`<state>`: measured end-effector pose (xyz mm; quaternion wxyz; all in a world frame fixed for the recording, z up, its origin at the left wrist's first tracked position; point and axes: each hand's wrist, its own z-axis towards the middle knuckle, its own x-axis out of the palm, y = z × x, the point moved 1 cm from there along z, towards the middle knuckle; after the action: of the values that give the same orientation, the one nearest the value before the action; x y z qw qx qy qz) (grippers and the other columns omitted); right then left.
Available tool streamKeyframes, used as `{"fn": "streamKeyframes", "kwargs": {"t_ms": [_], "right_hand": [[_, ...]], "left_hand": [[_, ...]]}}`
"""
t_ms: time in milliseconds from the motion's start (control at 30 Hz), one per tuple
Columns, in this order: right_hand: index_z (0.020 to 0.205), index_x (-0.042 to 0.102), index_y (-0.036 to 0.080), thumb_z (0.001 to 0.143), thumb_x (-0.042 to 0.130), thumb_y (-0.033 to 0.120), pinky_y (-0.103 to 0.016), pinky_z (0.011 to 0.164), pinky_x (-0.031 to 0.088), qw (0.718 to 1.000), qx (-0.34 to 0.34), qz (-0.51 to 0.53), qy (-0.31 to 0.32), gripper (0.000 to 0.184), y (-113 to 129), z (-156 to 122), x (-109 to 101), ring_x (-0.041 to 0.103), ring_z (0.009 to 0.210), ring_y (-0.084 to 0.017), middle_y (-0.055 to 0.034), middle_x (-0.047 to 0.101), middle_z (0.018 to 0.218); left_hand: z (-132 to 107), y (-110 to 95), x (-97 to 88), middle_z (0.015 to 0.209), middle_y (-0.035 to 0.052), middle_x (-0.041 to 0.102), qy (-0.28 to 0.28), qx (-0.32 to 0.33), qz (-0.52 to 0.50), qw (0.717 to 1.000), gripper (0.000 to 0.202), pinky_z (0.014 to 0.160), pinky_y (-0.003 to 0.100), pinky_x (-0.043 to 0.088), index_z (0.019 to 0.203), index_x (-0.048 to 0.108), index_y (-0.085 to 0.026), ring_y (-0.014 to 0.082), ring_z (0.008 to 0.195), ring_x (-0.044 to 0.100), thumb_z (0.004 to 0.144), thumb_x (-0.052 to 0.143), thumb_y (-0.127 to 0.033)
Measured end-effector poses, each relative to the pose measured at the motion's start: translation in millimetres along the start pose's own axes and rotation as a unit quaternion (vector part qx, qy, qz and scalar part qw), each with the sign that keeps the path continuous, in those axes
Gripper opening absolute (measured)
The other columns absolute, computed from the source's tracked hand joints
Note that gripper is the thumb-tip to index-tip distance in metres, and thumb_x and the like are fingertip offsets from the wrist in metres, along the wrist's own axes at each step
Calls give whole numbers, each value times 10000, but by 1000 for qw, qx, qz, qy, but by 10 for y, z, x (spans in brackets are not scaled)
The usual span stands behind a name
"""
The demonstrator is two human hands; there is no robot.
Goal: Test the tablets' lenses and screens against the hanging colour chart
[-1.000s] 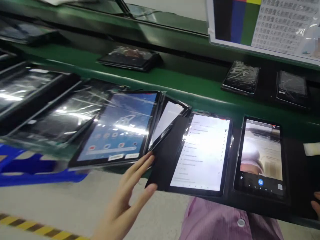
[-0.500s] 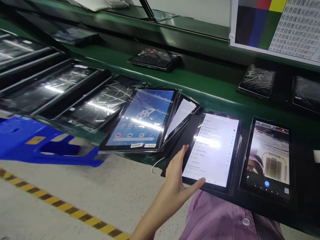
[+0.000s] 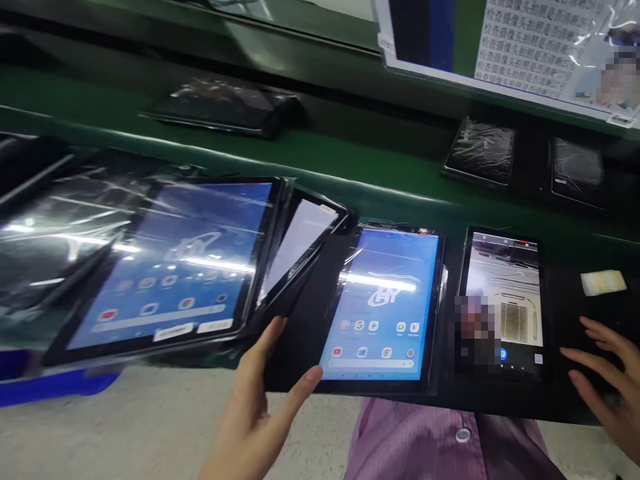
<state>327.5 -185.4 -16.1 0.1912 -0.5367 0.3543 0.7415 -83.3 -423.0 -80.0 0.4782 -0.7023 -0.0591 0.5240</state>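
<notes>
My left hand (image 3: 260,400) reaches up to the near edge of the bench, fingers spread, thumb touching the bottom left corner of the middle tablet (image 3: 380,310), which shows a blue home screen. Its fingertips lie beside a tilted tablet with a white screen (image 3: 300,247). To the left lies a large tablet (image 3: 170,267) with a blue home screen. My right hand (image 3: 607,377) hovers open at the right, fingers apart, next to the tablet showing a camera picture (image 3: 503,303). It holds nothing.
A black mat (image 3: 565,393) covers the bench front. Wrapped dark tablets lie on the green conveyor (image 3: 350,160), such as one at the back left (image 3: 225,107) and two at the back right (image 3: 480,150). A test chart (image 3: 525,47) stands behind. A small yellowish pad (image 3: 603,282) lies at the right.
The middle tablet's screen changed from a white list to a blue home screen. My left hand shifted to its bottom left corner. My right hand came into view at the right.
</notes>
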Motion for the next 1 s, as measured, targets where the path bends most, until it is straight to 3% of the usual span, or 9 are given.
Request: {"fn": "streamKeyframes", "kwargs": {"t_ms": [100,233,400,533,633,800,900,1000], "right_hand": [[1217,721,369,1033,560,361,-467,905,612,996,-82,-41,24,245,91,82,109,554,1282,-307,-3,413,1597],[1173,735,319,1032,558,279,-489,951,588,994,-103,-46,11,231,144,146,141,522,1309,-312,-31,424,1582],[1157,752,317,1004,579,230,-501,1006,547,990,-140,-29,16,247,362,279,185,504,1347,-322,-58,485,1535],[1195,740,322,1005,577,280,-487,1066,500,982,-189,-9,6,254,623,459,303,505,1359,-299,-54,550,1494],[1244,720,311,994,582,309,-493,1114,462,972,-232,-5,23,285,752,573,373,512,1355,-291,-41,539,1523],[1364,640,325,984,573,424,-575,1101,421,961,-269,-30,62,399,657,588,361,417,1431,-363,-52,366,1647],[1406,587,334,969,595,469,-590,1095,403,967,-253,0,41,458,513,540,339,386,1448,-399,-63,282,1681],[1431,556,381,971,587,414,-594,1060,443,972,-233,4,29,463,428,518,301,443,1401,-414,-43,295,1671]], "left_hand": [[60,-70,4,1628,-46,429,31,11,3,999,719,1224,691,357,1587,303,-500,425,1496,393,933,584,-597],[164,-126,58,1663,-66,360,58,36,0,998,737,1267,672,293,1603,238,-517,414,1541,306,952,580,-555],[236,-172,102,1631,-57,410,61,46,-5,997,720,1265,707,261,1582,291,-532,425,1529,326,931,596,-576],[240,-226,103,1629,-60,417,62,17,-32,997,692,1283,656,270,1568,335,-506,393,1547,305,931,599,-571],[218,-300,133,1639,17,400,59,11,-21,998,742,1276,610,302,1592,314,-418,371,1544,321,932,612,-577],[156,-545,216,1622,154,384,52,128,59,989,821,1216,647,334,1622,239,-316,400,1500,376,939,638,-534],[126,-729,326,1649,187,318,82,151,72,982,903,1195,648,348,1641,131,-315,412,1526,326,935,665,-490],[110,-850,479,1686,196,233,102,162,89,978,1090,1201,703,278,1647,20,-332,454,1563,210,858,760,-461]]}}
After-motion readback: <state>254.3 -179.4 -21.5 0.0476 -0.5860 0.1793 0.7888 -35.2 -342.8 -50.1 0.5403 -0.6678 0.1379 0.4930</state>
